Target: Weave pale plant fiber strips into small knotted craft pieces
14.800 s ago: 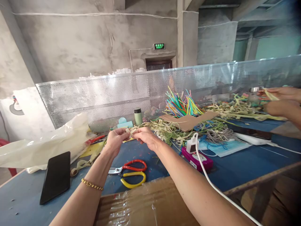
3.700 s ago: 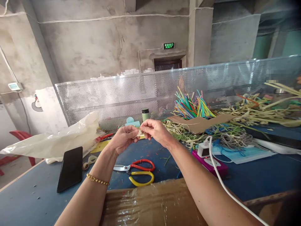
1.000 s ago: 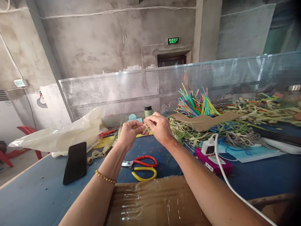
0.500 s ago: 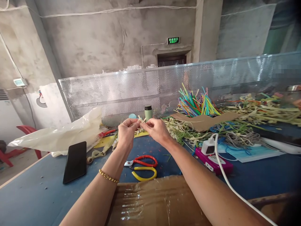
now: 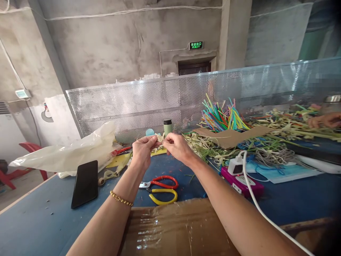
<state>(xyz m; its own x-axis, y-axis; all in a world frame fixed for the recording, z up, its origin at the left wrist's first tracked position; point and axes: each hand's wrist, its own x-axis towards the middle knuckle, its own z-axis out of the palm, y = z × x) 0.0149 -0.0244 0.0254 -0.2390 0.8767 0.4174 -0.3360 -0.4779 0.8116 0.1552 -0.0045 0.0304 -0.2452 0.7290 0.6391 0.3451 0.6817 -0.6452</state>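
Observation:
My left hand (image 5: 142,152) and my right hand (image 5: 177,146) meet above the blue table (image 5: 39,220), both pinched on a small pale straw strip (image 5: 160,138) held between the fingertips. A gold bracelet (image 5: 121,199) sits on my left wrist. Just below the hands lie red-handled scissors (image 5: 160,182) and yellow-handled scissors (image 5: 163,196). A heap of pale and green straw strips (image 5: 210,149) spreads to the right of my right hand.
A taped cardboard box (image 5: 176,231) is at the near edge. A black phone (image 5: 85,183) and a plastic bag (image 5: 66,153) lie left. A pink power strip (image 5: 241,179) with white charger and cable, coloured strips (image 5: 221,117), and another person's hand (image 5: 323,120) are right. A perforated metal screen (image 5: 133,106) backs the table.
My hands have stayed close together at the strip, dropping slightly and working it with small finger moves. Another person's hand has appeared at the far right.

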